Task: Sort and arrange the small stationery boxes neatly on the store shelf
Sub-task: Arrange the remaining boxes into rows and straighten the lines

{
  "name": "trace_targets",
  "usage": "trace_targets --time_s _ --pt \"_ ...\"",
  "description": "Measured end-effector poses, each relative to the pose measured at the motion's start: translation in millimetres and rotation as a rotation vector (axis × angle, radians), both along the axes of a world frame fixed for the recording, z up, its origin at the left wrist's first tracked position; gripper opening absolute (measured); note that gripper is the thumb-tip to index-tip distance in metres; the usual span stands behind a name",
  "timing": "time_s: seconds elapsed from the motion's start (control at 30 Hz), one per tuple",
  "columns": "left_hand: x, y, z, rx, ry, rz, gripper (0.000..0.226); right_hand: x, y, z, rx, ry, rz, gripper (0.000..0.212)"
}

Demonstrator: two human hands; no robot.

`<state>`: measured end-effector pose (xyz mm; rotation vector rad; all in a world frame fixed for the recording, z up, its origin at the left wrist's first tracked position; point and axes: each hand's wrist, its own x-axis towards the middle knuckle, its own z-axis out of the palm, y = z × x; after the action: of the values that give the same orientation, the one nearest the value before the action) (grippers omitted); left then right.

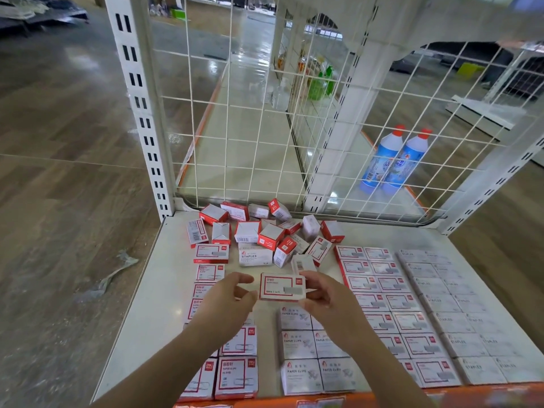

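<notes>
- Right hand point(321, 293) has a grip on the red-bordered box point(282, 287), thumb and fingers pinching its right end; the box is held face-up above the shelf point(153, 290), between the two hands.
- Left hand point(232, 293) sits just beside the box's left end, fingers loosely curled and apart, clamped on nothing.
- Judgement: step in hand is placing this box with its kind. Matching red-bordered rows point(382, 293) lie to the right; I would bring the left fingers onto the free end, keep the label up, and square it to its neighbours.
- Unsorted heap point(265, 234) sits at the back against the wire grid point(265, 113); keep the wrist low and clear of it.
- Open room: bare strip of shelf between the left column point(235, 375) and the paper clip boxes point(312, 348); staples rows point(459, 313) fill the right side to the orange front lip point(382, 397).
</notes>
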<state>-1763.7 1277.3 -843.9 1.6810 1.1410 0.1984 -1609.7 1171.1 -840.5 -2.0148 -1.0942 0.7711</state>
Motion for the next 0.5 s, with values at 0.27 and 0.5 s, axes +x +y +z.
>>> trace_targets --time_s 0.27,0.5 --pt "11 -11 8 0.186 0.11 -0.155 0.033 12 -15 0 -0.074 -0.046 -0.181 0.039" --pt "43 -26 23 0.432 0.295 -0.465 0.043 42 -31 8 -0.089 -0.108 -0.273 0.03"
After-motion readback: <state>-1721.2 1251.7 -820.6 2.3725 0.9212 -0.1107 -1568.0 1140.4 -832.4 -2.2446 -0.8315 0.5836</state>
